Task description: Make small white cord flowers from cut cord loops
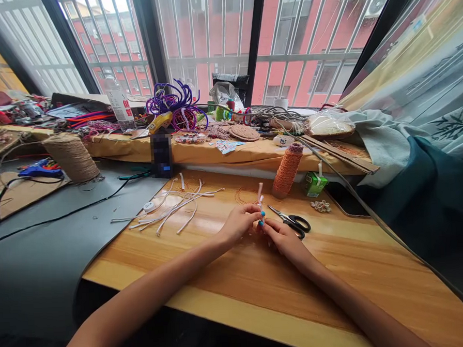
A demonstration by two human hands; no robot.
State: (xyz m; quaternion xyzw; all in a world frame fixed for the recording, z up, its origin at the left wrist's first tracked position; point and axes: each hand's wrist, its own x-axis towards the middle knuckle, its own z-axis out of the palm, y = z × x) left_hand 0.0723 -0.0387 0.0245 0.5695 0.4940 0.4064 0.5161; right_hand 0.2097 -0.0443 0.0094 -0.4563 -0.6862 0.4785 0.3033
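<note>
Meeting fingertip to fingertip, left hand (pixel 240 222) and right hand (pixel 282 237) pinch an upright pale strip (pixel 259 194).

Barred windows (pixel 208 35) behind wooden table (pixel 337 271)

The pale wooden worktop (pixel 237 277) carries a scatter of thin white strips (pixel 174 205) near its left end, a pair of black-handled scissors (pixel 292 221) towards the middle, an upright cone of orange-brown cord (pixel 288 170) farther back, a small green carton (pixel 315 183) just beside the cone, and a small woven flower-shaped piece (pixel 320 206) near the carton. To the left, a grey mat (pixel 45 256) lies under a black cable (pixel 63 216), a large spool of tan jute twine (pixel 72 157) and a blue glue gun (pixel 41 169). Behind runs a raised ledge covered in yellow-brown paper (pixel 199 150), crowded with a bunch of purple wire loops (pixel 173 101), flat round woven mats (pixel 244 133) and other craft clutter too small to tell apart.
</note>
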